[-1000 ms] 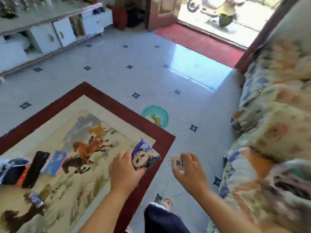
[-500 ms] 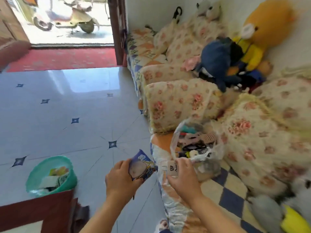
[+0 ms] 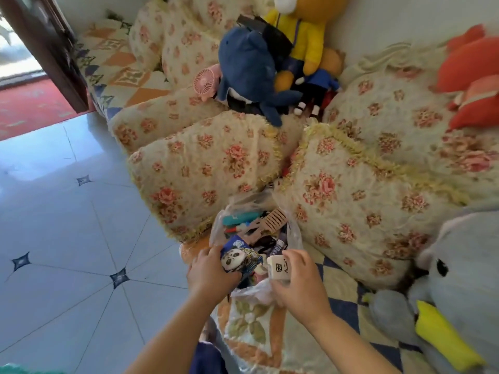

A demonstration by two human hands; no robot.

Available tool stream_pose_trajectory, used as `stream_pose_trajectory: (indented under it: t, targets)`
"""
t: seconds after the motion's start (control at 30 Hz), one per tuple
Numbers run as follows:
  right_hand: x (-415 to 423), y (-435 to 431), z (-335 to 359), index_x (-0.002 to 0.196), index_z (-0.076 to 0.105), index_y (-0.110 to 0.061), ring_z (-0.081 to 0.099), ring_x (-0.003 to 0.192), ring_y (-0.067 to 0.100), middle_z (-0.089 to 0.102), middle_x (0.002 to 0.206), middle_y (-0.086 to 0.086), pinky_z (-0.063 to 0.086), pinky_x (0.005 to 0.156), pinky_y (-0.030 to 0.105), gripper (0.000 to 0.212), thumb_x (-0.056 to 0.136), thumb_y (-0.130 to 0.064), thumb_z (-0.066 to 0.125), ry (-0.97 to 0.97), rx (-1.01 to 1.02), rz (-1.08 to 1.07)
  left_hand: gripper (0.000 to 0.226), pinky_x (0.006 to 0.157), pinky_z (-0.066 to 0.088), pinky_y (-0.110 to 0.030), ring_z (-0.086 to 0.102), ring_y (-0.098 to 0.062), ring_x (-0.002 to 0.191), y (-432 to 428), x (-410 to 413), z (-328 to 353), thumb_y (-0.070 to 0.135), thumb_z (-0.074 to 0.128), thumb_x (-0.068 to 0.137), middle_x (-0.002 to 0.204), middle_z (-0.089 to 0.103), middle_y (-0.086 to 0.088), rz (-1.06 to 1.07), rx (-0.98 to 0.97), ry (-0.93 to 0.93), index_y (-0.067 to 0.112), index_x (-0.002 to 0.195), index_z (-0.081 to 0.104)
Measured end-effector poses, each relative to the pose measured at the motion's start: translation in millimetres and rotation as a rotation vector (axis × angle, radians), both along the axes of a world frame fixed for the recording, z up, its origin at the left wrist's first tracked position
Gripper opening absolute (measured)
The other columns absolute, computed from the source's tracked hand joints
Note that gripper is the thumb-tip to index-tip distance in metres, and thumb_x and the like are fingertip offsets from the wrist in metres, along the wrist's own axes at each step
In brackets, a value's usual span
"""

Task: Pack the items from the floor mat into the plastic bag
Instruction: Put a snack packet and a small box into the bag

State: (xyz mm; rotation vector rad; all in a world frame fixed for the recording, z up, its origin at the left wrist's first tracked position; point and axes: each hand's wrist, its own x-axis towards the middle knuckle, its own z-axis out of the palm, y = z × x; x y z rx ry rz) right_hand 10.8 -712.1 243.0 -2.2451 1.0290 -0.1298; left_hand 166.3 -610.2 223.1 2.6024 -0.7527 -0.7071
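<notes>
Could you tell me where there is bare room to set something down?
Bare: the tiled floor left of the sofa, and the checked cover between the plastic bag and the grey plush toy. Crowded: the bag's mouth, and the cushions behind it.

Floral cushions (image 3: 216,163) crowd a sofa draped in a patchwork quilt (image 3: 253,327). A blue plush toy (image 3: 248,66) sits on them between a pink handheld fan (image 3: 204,81) and a yellow-jacketed plush (image 3: 305,36). A grey plush with a yellow beak (image 3: 464,265) lies at right; pale tiled floor (image 3: 67,238) lies at left.
</notes>
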Motion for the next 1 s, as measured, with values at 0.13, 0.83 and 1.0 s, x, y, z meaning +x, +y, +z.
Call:
stream_pose_trajectory:
  t: [0.13, 0.83, 1.0]
  targets:
    - [19.7, -29.7, -13.0, 0.131, 0.038, -0.02, 0.037, 0.121, 0.011, 0.034, 0.129, -0.005, 0.033, 0.104, 0.022, 0.057, 0.082, -0.033, 0.065, 0.074, 0.012, -0.076, 0.076, 0.098, 0.041, -0.04, 0.044, -0.022, 0.121, -52.3, 27.9, -31.0, 0.046, 0.066, 0.067, 0.131, 0.048, 0.001, -0.096, 0.064, 0.083, 0.029, 0.135, 0.039]
    - [131.2, -94.4, -111.6, 0.129, 0.041, -0.017, 0.036, 0.127, 0.017, 0.034, 0.134, -0.002, 0.039, 0.101, 0.028, 0.055, 0.08, -0.025, 0.066, 0.395, 0.318, -0.375, 0.051, 0.113, 0.025, -0.032, 0.024, -0.02, 0.137, -192.2, 102.6, -140.9, 0.023, 0.054, 0.089, 0.144, 0.034, -0.003, -0.511, 0.079, 0.181, 0.012, 0.136, 0.04]
    - [139.5, -104.1, -121.9, 0.133, 0.037, -0.015, 0.036, 0.128, 0.022, 0.033, 0.139, 0.002, 0.035, 0.105, 0.029, 0.058, 0.083, -0.022, 0.065, 0.519, 0.284, -0.285, 0.047, 0.112, 0.023, -0.028, 0.028, -0.019, 0.134, -177.4, 108.5, -130.4, 0.019, 0.048, 0.093, 0.143, 0.036, -0.003, -0.556, 0.034, 0.218, 0.012, 0.138, 0.038]
